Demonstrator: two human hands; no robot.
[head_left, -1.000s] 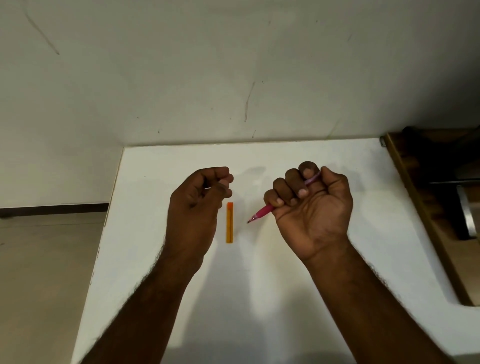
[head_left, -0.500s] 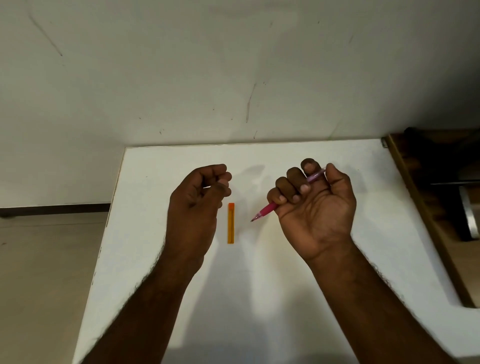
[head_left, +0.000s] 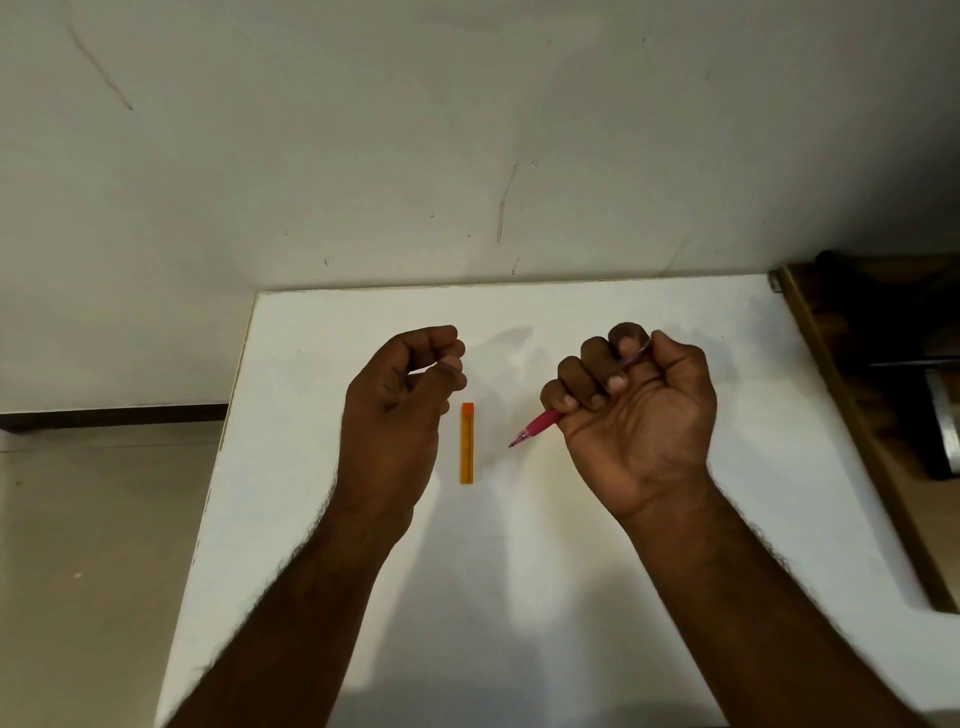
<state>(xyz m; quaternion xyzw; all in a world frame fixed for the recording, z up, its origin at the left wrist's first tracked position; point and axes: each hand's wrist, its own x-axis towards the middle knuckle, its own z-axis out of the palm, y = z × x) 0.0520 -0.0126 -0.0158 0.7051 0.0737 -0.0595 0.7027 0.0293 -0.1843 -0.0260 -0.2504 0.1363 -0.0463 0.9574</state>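
The right hand (head_left: 634, 415) is clenched in a fist around a pink pencil (head_left: 540, 423), palm turned toward the camera, all four fingers wrapped over the barrel and the thumb closing against its upper end, where a pale translucent stretch pokes out beside the forefinger. The pencil slants down out of the little-finger side of the fist, and its fine tip points at the orange case (head_left: 467, 444), ending just to the right of the case without touching it. The left hand (head_left: 400, 410) is held just to the left of the same case, at its far end, with its fingers curled inward and the thumb tip brought close to the fingertips. Whether something thin is pinched there cannot be told, since nothing shows clearly between them. Neither hand touches the orange case, which is slim and flat, has a darker orange cap at its far end, and lies lengthwise between the two hands on the white table (head_left: 519, 597). Beyond the case the table's far edge meets a pale, scuffed wall (head_left: 415, 156). Well to the left of the case, past the table's edge, is a beige floor (head_left: 93, 545). Well to the right, a dark wooden piece (head_left: 852, 415) runs along the table, with a metal part (head_left: 943, 436) on it.
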